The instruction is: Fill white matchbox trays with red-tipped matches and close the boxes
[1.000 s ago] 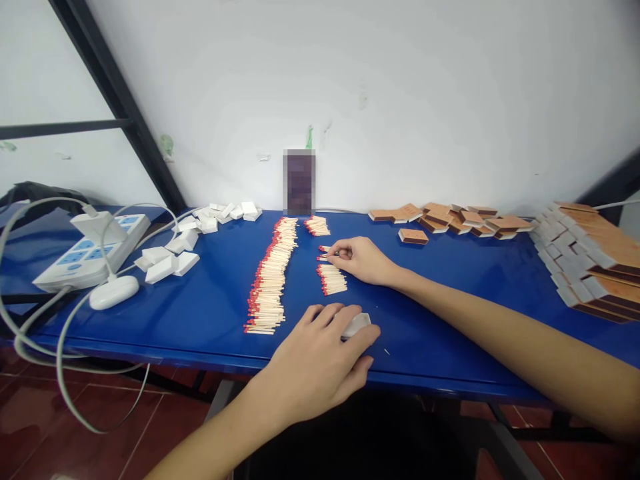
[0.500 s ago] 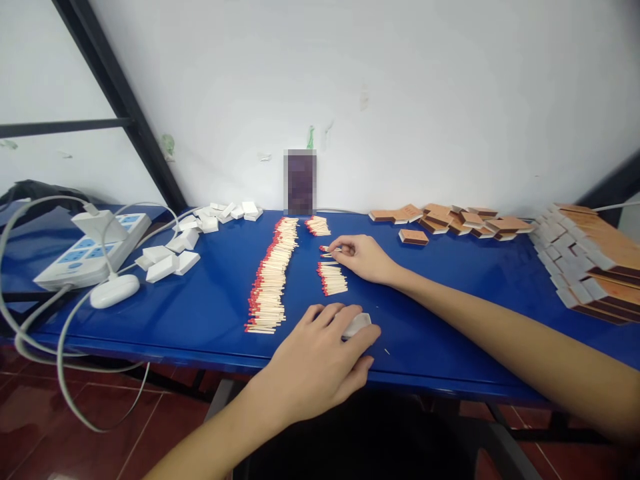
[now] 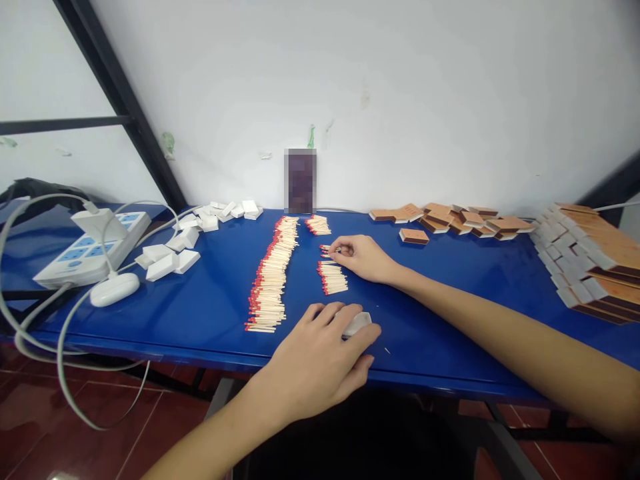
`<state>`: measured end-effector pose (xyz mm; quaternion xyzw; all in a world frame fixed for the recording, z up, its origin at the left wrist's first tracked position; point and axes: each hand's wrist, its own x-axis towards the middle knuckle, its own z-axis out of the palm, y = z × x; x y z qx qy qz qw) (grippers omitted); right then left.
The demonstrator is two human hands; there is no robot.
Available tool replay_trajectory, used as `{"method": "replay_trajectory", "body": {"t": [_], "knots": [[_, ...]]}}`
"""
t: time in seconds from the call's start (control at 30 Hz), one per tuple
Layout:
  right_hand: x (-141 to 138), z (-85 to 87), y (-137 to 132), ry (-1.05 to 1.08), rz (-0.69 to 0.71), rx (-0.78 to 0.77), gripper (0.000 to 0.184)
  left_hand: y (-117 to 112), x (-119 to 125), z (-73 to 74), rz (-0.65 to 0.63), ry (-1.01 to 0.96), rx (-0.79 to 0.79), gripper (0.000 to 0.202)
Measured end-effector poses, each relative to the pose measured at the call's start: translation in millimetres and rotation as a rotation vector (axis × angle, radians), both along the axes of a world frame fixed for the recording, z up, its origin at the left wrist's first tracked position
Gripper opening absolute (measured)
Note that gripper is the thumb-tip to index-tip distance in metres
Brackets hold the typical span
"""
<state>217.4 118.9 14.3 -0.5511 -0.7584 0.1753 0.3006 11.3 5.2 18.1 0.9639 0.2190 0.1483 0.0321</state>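
Note:
My left hand (image 3: 323, 357) is closed round a small white matchbox tray (image 3: 358, 325) near the table's front edge. Beyond it, my right hand (image 3: 363, 257) pinches at a few red-headed matches (image 3: 325, 251), whose stick ends are hidden by the fingers. Just below those fingers lies a short row of matches (image 3: 333, 277), and a small bunch of matches (image 3: 319, 225) lies farther back. A long, dense row of matches (image 3: 273, 277) runs front to back on the left of my hands, heads pointing left.
White trays (image 3: 175, 257) lie scattered at left, beside a power strip (image 3: 95, 250) with looping cables. Brown matchbox sleeves (image 3: 450, 219) are heaped at back right, and stacked matchboxes (image 3: 590, 260) stand at far right. A blurred dark rectangle (image 3: 301, 181) leans against the wall.
My right fingers have shifted very slightly at the small group of matches, and more red heads show beside the fingertips. My left hand and the tray stay in place.

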Motion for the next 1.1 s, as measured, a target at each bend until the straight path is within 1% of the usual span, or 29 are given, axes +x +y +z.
{"method": "replay_trajectory", "body": {"t": [0.3,0.6,0.7,0.9,1.1], "knots": [[-2.5,-0.1,2.2,-0.015,0.029,-0.035,0.021,1.9,0.3,0.1,0.002,-0.004,0.002,0.028],[-1.4,0.4,-0.7,0.040,0.060,-0.058,0.020,0.7,0.6,-0.3,0.007,0.024,-0.001,0.030],[-0.9,-1.7,-2.4,0.050,0.082,-0.024,0.021,1.1,0.5,-0.4,0.009,0.023,-0.002,0.030],[0.2,-3.2,-5.3,0.004,0.181,0.083,0.032,1.1,-0.5,-0.3,0.008,0.030,-0.003,0.030],[-0.5,-1.5,-5.8,-0.016,0.147,0.110,0.030,0.6,-0.2,-0.8,0.004,0.029,0.005,0.031]]}}
